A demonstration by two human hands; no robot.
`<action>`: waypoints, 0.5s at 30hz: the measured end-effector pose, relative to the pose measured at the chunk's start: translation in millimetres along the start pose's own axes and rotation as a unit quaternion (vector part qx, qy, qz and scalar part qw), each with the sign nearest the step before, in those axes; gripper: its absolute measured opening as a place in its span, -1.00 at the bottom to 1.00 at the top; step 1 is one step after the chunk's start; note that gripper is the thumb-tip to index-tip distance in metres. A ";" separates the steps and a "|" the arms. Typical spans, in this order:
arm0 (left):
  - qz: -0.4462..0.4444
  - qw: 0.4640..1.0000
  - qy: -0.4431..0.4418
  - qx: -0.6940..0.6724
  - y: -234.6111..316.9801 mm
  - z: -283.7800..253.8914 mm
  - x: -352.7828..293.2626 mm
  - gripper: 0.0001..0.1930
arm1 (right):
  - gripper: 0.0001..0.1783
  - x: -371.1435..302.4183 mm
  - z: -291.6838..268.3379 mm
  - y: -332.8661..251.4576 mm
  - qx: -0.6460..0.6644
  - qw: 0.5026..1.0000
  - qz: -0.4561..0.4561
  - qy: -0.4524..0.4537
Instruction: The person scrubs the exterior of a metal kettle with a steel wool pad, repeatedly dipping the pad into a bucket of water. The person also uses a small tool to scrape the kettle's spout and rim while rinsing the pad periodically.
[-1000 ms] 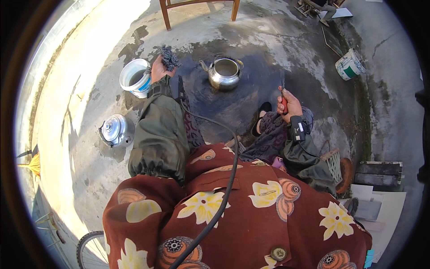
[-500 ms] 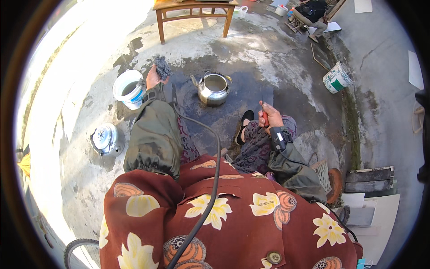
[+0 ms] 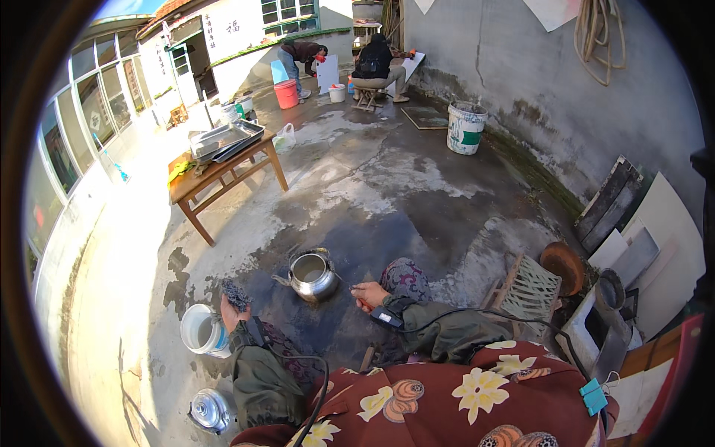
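A metal kettle [image 3: 316, 284] stands upright on the wet concrete before me, its top uncovered and its spout toward the left. My left hand [image 3: 233, 313] is closed around a grey wire scouring pad [image 3: 236, 294], above the rim of a white bucket [image 3: 195, 331]. In my right hand [image 3: 370, 295] is a red-handled tool with a thin shaft [image 3: 360, 302]; the shaft points at the kettle's right side, and whether it touches cannot be told. A second, silver kettle [image 3: 210, 410] with its lid on sits at the lower left.
A wooden table [image 3: 223, 168] with metal trays [image 3: 227, 139] stands ahead left. Farther off are two people [image 3: 375, 59] beside a red bucket [image 3: 286, 94]. A paint-stained bucket [image 3: 467, 128] stands by the wall. To my right are a woven stool [image 3: 527, 290] and leaning boards [image 3: 663, 253].
The view has lifted and turned, bringing the courtyard and two people into sight. My right hand has moved closer to the kettle with the red-handled tool. My left hand still holds the scouring pad.
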State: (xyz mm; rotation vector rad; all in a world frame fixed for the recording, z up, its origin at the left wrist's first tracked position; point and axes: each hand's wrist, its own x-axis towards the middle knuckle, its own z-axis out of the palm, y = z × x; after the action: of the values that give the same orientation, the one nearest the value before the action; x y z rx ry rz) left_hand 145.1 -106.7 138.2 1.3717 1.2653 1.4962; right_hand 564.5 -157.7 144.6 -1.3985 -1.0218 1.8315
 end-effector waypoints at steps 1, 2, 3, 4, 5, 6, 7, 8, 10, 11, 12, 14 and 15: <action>-0.059 0.988 0.023 -0.140 4.0 4.9 -1.2 -0.71 | -0.60 4.7 2.6 0.4 -0.016 1.000 0.007 -0.007; -0.154 0.952 0.052 -0.261 7.9 10.6 -2.0 -0.70 | -0.62 6.8 5.6 2.4 -0.009 1.000 -0.003 -0.007; -0.231 0.892 0.067 -0.384 11.0 15.3 -1.3 -0.69 | -0.61 10.6 9.5 2.9 -0.037 0.999 -0.002 -0.009; -0.228 0.891 0.081 -0.383 13.2 19.9 -3.2 -0.63 | -0.60 12.9 13.3 4.5 -0.046 0.999 -0.005 -0.011; -0.206 0.925 0.076 -0.311 15.4 23.2 -2.2 -0.57 | -0.60 15.4 17.0 5.5 -0.054 0.998 -0.007 -0.012; -0.148 0.963 0.041 -0.219 16.1 25.8 -4.7 -0.59 | -0.60 17.6 20.0 7.1 -0.064 0.998 -0.005 -0.016; -0.157 0.976 0.036 -0.147 17.2 26.8 -4.3 -0.57 | -0.60 19.1 22.7 8.6 -0.074 0.997 -0.002 -0.022; -0.112 0.984 0.001 -0.138 17.0 26.9 -6.3 -0.55 | -0.60 20.6 24.4 10.3 -0.082 0.996 -0.001 -0.028; -0.081 0.993 -0.031 -0.083 16.1 24.9 -8.1 -0.51 | -0.65 22.0 26.2 13.6 -0.095 0.995 -0.019 -0.024; -0.051 0.996 -0.054 -0.049 14.8 23.8 -9.0 -0.49 | -0.68 22.3 26.3 15.3 -0.103 0.994 -0.020 -0.023; -0.033 0.997 -0.059 -0.023 13.4 22.6 -9.0 -0.48 | -0.68 22.5 25.9 16.5 -0.111 0.993 -0.024 -0.023; 0.041 0.994 -0.081 0.068 9.1 23.1 -8.1 -0.44 | -0.69 22.8 24.5 18.7 -0.097 0.995 -0.028 -0.023; 0.030 0.995 -0.091 0.009 6.4 25.0 -7.1 -0.44 | -0.70 23.1 23.7 19.4 -0.095 0.995 -0.029 -0.027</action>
State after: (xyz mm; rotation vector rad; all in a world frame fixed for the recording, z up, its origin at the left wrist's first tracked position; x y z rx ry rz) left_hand 171.4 -110.4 141.1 1.5316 1.1352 1.3682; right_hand 535.4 -153.5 120.0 -1.4172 -1.2795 1.7765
